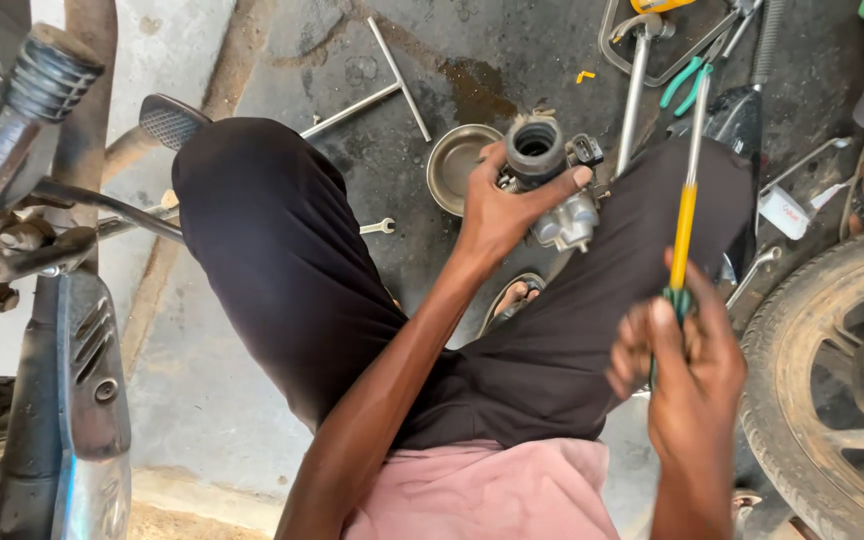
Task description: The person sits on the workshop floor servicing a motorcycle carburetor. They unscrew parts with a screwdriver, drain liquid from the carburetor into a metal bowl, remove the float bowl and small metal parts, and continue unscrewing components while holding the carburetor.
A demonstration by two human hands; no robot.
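A grey metal carburettor (550, 180) is held above the person's knees, gripped by the left hand (497, 215). The right hand (687, 365) is closed around a yellow-and-green screwdriver (685, 215) (shaft pointing up). Beyond on the stained floor lie a steel bowl (452, 165), a T-handle wrench (382, 85) and pliers (690, 80).
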